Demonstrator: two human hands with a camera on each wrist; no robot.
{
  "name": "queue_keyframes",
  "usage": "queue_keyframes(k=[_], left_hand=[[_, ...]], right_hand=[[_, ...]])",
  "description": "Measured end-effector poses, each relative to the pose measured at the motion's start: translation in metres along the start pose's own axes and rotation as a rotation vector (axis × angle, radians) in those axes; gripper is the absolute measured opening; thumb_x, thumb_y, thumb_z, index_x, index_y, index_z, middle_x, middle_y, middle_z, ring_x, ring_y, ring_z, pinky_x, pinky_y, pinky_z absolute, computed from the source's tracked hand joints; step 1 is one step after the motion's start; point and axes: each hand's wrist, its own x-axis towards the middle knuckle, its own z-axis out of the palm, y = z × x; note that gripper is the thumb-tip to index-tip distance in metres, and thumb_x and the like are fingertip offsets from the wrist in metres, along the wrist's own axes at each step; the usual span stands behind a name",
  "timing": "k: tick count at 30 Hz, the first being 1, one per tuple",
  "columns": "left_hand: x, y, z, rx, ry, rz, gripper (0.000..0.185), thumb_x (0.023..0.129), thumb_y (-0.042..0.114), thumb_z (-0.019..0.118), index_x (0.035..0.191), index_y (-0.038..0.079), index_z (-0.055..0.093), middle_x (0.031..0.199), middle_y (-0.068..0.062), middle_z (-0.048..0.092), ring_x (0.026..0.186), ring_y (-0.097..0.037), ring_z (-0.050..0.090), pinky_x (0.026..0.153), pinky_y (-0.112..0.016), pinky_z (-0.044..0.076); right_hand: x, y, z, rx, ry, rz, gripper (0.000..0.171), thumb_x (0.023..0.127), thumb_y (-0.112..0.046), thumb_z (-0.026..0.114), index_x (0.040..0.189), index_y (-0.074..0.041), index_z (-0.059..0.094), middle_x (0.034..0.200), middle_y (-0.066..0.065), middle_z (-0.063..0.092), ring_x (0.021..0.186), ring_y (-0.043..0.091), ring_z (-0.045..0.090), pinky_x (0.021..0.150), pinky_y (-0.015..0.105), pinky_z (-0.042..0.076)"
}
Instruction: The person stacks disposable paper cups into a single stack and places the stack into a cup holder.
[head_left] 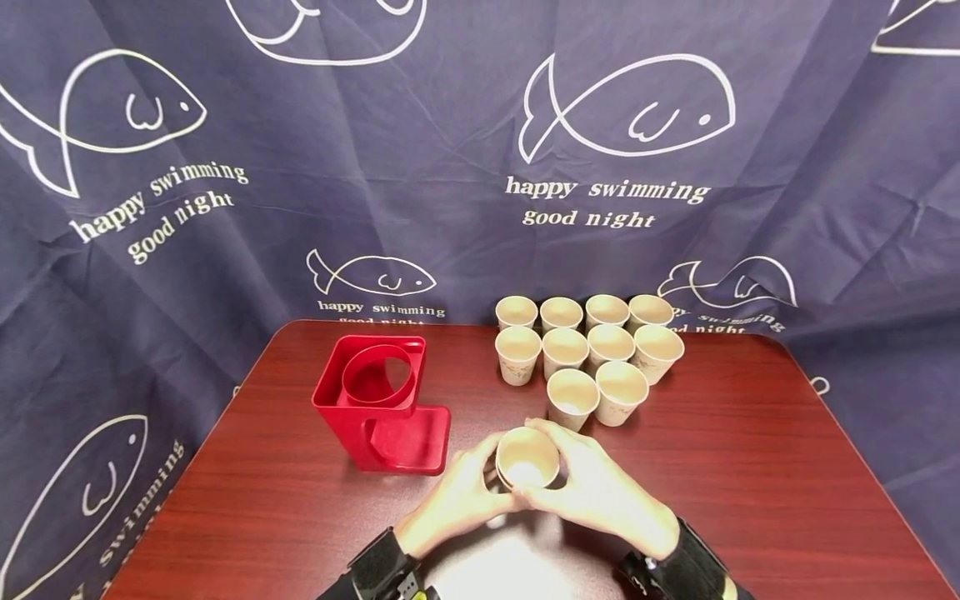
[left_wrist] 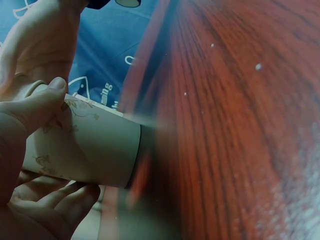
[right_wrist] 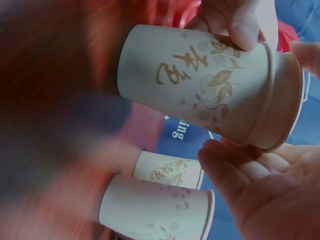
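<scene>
Two nested white paper cups (head_left: 527,458) are between my hands, mouth up, just above the near middle of the table. Their rims stand a little apart in the right wrist view, where brown leaves and writing mark the lower cup (right_wrist: 200,80). My left hand (head_left: 465,492) grips the lower cup from the left, thumb on its near side. From the right, my right hand (head_left: 600,487) holds the upper cup (right_wrist: 282,100) near the rim, fingers behind and thumb in front. In the left wrist view, the bottom of the stack is close to the tabletop.
Several upright paper cups (head_left: 566,350) stand in rows at the back right, the nearest just beyond my right hand. On the left is a red plastic stand (head_left: 408,437) with a ring on top. A fish-print cloth (head_left: 465,167) hangs behind the brown table (head_left: 247,492).
</scene>
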Motion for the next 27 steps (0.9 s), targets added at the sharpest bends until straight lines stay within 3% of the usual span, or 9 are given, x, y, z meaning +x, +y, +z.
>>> queue_keyframes(k=[10, 19, 27], left_hand=[[0.000, -0.004, 0.001, 0.020, 0.013, 0.074, 0.066, 0.077, 0.031, 0.090, 0.135, 0.017, 0.061, 0.118, 0.003, 0.076, 0.103, -0.012, 0.072, 0.091, -0.028, 0.057], [0.000, -0.004, 0.000, 0.016, 0.010, 0.075, 0.067, 0.076, 0.030, 0.091, 0.135, 0.017, 0.062, 0.118, 0.002, 0.076, 0.104, -0.014, 0.072, 0.092, -0.028, 0.057], [0.000, -0.005, -0.001, -0.001, 0.009, 0.056, 0.066, 0.075, 0.030, 0.092, 0.133, 0.018, 0.063, 0.116, 0.003, 0.076, 0.102, -0.005, 0.068, 0.091, -0.026, 0.057]], right_hand=[[0.001, 0.008, 0.008, 0.060, -0.014, -0.039, 0.059, 0.083, -0.049, 0.083, 0.130, -0.021, 0.061, 0.112, -0.009, 0.070, 0.095, 0.012, 0.069, 0.084, 0.031, 0.057], [-0.002, 0.009, 0.014, 0.013, 0.021, -0.032, 0.064, 0.081, -0.053, 0.084, 0.130, -0.019, 0.061, 0.115, -0.011, 0.068, 0.100, 0.007, 0.066, 0.088, 0.028, 0.055], [-0.002, 0.007, 0.015, -0.006, 0.038, -0.054, 0.063, 0.081, -0.051, 0.084, 0.131, -0.019, 0.061, 0.118, -0.011, 0.067, 0.101, 0.005, 0.065, 0.088, 0.029, 0.056]])
